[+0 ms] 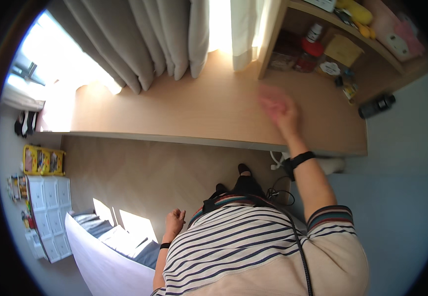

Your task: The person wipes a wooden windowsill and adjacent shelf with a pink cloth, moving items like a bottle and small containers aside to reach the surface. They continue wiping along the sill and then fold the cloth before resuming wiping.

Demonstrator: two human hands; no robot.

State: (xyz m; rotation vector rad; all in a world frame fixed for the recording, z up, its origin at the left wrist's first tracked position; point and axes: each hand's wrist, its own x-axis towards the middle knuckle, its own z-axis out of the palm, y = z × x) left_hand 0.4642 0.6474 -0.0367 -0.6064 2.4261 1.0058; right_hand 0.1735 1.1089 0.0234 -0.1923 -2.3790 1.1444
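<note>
A pink cloth [272, 101], blurred by motion, is in my right hand [287, 115]. Hand and cloth are over the right part of a long wooden desktop [184, 111], in front of the shelf unit; whether the cloth touches the wood is hard to tell. My left hand [175, 221] hangs low beside my body, away from the desk. Its fingers are curled in, and I see nothing in it.
A wooden shelf unit [267, 48] on the desk holds a red-lidded jar [306, 61] and small items. A dark bottle [376, 106] stands by the right wall. Grey curtains [155, 40] reach the desktop. Cables [281, 192] lie below. White drawers [49, 214] and a bed [99, 259] are leftward.
</note>
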